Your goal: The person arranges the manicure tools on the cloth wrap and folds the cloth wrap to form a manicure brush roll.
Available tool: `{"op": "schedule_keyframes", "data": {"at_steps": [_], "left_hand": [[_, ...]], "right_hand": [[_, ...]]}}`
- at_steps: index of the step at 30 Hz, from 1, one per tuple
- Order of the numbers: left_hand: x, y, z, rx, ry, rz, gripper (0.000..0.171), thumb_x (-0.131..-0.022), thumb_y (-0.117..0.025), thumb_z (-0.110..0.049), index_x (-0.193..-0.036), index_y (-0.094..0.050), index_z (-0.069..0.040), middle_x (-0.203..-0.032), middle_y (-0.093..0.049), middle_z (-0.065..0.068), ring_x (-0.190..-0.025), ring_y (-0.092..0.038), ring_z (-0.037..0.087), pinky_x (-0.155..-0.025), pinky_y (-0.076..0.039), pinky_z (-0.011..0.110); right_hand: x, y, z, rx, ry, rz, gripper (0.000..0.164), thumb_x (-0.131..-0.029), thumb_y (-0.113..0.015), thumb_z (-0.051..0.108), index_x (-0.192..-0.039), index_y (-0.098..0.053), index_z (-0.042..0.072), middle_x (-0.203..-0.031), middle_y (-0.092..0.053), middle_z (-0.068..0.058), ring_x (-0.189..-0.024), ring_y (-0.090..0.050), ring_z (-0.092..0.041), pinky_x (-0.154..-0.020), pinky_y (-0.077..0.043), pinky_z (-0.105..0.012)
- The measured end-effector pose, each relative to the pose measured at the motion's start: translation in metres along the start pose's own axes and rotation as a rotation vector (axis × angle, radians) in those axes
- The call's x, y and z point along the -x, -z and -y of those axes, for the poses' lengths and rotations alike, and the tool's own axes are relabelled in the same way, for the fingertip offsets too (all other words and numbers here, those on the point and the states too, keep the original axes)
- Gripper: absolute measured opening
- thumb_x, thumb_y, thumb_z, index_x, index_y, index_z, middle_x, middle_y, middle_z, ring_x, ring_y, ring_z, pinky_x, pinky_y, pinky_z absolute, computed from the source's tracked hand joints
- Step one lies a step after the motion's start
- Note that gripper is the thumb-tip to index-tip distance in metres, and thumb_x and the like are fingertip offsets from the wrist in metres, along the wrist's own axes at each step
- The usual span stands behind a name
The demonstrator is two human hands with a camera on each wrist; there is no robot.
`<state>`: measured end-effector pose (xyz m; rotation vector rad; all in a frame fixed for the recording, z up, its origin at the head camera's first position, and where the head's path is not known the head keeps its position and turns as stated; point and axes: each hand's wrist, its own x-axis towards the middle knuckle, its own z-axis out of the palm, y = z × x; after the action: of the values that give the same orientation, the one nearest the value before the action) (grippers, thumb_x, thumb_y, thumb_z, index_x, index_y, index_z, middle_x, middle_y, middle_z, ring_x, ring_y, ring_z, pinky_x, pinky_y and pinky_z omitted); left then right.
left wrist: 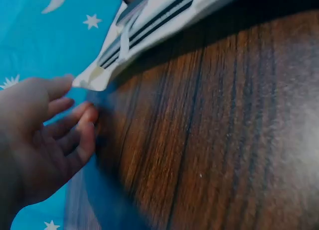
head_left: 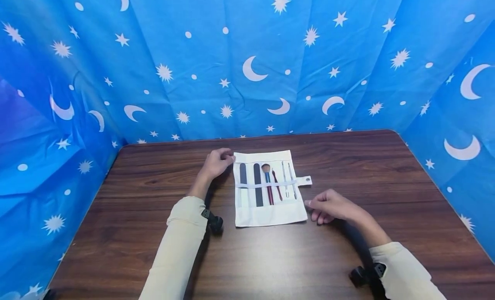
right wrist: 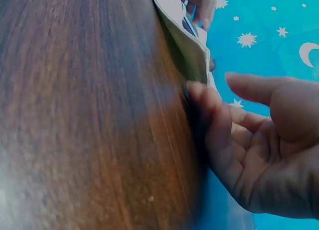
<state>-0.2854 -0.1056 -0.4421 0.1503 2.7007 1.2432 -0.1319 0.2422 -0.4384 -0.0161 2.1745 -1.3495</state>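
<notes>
A white fabric roll-up tool case (head_left: 263,216) lies unfolded on the table. Under its elastic band sit two dark nail files (head_left: 258,197), a makeup brush (head_left: 265,167), a slim dark-red tool (head_left: 277,185) and two thin metal tools (head_left: 292,182). At the far left corner my left hand (head_left: 218,163) pinches the fabric between thumb and finger. My right hand (head_left: 328,206) is beside the near right edge. In the right wrist view its fingertips (right wrist: 202,93) are by the case's edge, the thumb held apart; contact is unclear.
The dark wood-grain table (head_left: 154,248) has rounded far corners. A blue curtain with moons and stars (head_left: 247,55) hangs around its back and sides. A snap tab (head_left: 305,180) sticks out from the case's right side. Each wrist carries a small black camera (head_left: 215,223).
</notes>
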Motion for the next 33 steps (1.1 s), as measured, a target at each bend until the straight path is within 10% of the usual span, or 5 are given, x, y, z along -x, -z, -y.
{"op": "schedule_keyframes", "data": {"at_steps": [8, 17, 24, 33], "left_hand": [[-0.011, -0.013, -0.011, -0.045, -0.02, 0.018, 0.04, -0.105, -0.055, -0.024, -0.139, -0.061, -0.003, -0.143, -0.061, 0.017, -0.139, -0.053, 0.033, -0.118, -0.04, 0.046], [-0.008, -0.006, -0.006, -0.083, 0.048, 0.028, 0.025, -0.1, -0.063, -0.018, -0.115, -0.075, -0.001, -0.109, -0.075, 0.017, -0.096, -0.067, 0.024, -0.084, -0.056, 0.036], [0.006, 0.016, 0.002, 0.037, 0.193, 0.236, 0.023, -0.092, -0.07, -0.013, -0.105, -0.076, 0.005, -0.068, -0.067, 0.001, -0.062, -0.061, 0.008, -0.059, -0.052, 0.022], [0.045, 0.023, 0.014, 0.08, 0.256, 0.542, 0.015, -0.092, -0.069, -0.014, -0.086, -0.074, -0.001, -0.059, -0.066, -0.004, -0.053, -0.06, 0.003, -0.051, -0.048, 0.017]], "right_hand": [[-0.004, -0.007, 0.004, -0.031, -0.033, 0.145, 0.034, -0.098, -0.065, 0.032, -0.09, -0.071, -0.001, -0.066, -0.07, 0.003, -0.055, -0.061, -0.001, -0.054, -0.052, -0.018], [-0.007, -0.003, 0.002, -0.06, -0.055, 0.142, 0.021, -0.098, -0.062, 0.019, -0.085, -0.066, 0.002, -0.066, -0.07, 0.003, -0.057, -0.065, -0.002, -0.053, -0.051, -0.016], [-0.015, 0.024, -0.002, -0.11, -0.057, 0.043, 0.015, -0.099, -0.053, 0.012, -0.096, -0.061, -0.001, -0.069, -0.069, 0.004, -0.06, -0.064, -0.002, -0.058, -0.052, -0.018], [-0.048, 0.05, 0.0, 0.039, -0.049, -0.278, 0.03, -0.099, -0.064, 0.02, -0.108, -0.067, -0.009, -0.065, -0.063, 0.008, -0.063, -0.06, -0.003, -0.06, -0.052, -0.02]]}}
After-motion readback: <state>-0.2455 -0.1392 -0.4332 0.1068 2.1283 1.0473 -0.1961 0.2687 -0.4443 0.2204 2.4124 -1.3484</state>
